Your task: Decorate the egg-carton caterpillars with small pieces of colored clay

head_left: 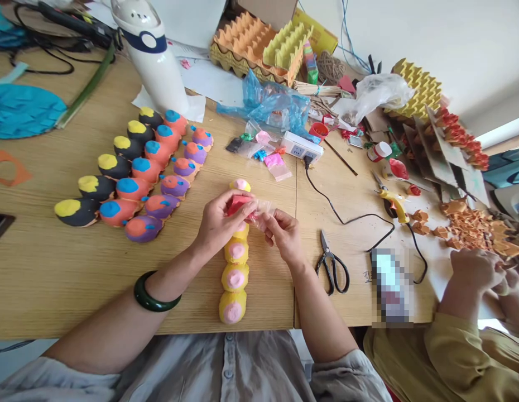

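Red clay packet (239, 205) | both hands grip | no readable label

No readable text, label, brand or number shows anywhere.

Both forearms reach forward and converge at centre; the left hand (220, 223) curls inward, fingers bent, thumb on top in a pinch; the right hand (284, 234) faces it, fingertips pinched, nearly touching.
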`<state>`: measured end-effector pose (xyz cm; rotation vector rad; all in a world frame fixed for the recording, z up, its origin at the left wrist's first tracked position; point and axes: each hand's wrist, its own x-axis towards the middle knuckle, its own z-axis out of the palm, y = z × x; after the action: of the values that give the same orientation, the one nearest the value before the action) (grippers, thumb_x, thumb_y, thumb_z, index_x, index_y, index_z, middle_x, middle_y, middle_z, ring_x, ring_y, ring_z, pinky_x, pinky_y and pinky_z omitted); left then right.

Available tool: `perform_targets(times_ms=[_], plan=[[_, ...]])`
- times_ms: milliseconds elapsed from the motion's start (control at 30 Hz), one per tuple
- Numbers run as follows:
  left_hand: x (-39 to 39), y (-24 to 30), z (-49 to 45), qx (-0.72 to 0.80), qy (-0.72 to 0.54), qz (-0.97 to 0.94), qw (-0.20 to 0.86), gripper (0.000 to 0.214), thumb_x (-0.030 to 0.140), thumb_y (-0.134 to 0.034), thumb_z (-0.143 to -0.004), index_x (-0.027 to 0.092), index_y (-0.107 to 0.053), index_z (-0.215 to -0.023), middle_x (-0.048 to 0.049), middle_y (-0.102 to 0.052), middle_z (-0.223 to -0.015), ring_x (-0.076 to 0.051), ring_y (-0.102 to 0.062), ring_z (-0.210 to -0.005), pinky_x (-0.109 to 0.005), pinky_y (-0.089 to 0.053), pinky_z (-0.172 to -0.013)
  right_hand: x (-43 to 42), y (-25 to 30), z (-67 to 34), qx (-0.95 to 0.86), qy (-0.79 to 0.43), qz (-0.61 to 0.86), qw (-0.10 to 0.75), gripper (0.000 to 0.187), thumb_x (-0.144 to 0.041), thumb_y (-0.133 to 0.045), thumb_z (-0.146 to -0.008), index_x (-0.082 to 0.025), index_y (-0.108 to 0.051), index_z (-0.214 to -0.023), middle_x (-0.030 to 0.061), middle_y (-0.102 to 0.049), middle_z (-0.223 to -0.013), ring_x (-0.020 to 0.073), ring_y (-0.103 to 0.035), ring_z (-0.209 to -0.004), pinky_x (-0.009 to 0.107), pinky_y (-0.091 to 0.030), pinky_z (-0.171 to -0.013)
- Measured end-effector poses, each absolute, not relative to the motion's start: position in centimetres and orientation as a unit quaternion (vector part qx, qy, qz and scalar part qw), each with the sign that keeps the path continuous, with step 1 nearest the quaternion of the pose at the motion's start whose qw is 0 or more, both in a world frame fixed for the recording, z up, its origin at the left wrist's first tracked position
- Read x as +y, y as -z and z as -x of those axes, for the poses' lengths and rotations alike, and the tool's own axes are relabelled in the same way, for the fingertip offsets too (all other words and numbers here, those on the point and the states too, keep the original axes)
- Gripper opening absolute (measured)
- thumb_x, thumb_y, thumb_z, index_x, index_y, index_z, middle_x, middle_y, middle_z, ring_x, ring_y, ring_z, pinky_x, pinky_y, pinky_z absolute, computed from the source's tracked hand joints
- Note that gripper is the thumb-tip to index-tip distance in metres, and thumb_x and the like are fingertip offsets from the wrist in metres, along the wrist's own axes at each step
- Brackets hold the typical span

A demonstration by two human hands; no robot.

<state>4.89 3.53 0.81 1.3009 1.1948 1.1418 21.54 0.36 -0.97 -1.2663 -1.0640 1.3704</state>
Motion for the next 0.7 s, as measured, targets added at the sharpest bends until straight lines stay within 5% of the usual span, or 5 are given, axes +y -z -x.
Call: perform_targets(times_ms=[300, 467, 700], plan=[[4.1, -2.0, -3.8, 0.454, -0.416, -0.563, 0.551, 0.051, 0.064, -0.076, -0.085, 0.016, -0.080, -0.102, -0.0107, -0.083, -0.107, -0.027, -0.076, -0.101, -0.033, -0.059, -0.088, 0.4, 0.9, -22.2, -0.517, -0.533, 0.500, 0.446, 0.058, -0.071, -0.073, -0.084, -0.020, -0.054, -0.063, -0.0051, -0.041, -0.058, 0.0078, -0.031, -0.055, 0.026, -0.021, -0.050], [4.7, -2.7, -2.9, 0.433, -0.318, -0.677, 0.503, 0.036, 0.052, -0.074, -0.085, 0.017, -0.082, -0.090, -0.0058, -0.083, -0.090, -0.022, -0.074, -0.081, -0.030, -0.056, -0.076, 0.2, 0.6, -21.8, -0.547, -0.576, 0.457, 0.402, 0.055, -0.071, -0.073, -0.085, -0.019, -0.060, -0.070, -0.0050, -0.045, -0.061, 0.0080, -0.033, -0.056, 0.026, -0.024, -0.052], [3.9, -1.8, -3.4, 0.467, -0.410, -0.624, 0.473, 0.036, 0.052, -0.073, -0.086, 0.017, -0.073, -0.084, -0.0044, -0.078, -0.079, -0.018, -0.069, -0.071, -0.027, -0.053, -0.068, 0.0, -0.2, -21.9, -0.547, -0.554, 0.474, 0.411, 0.053, -0.067, -0.076, -0.086, -0.019, -0.062, -0.069, -0.0042, -0.049, -0.061, 0.0085, -0.037, -0.057, 0.027, -0.027, -0.054]])
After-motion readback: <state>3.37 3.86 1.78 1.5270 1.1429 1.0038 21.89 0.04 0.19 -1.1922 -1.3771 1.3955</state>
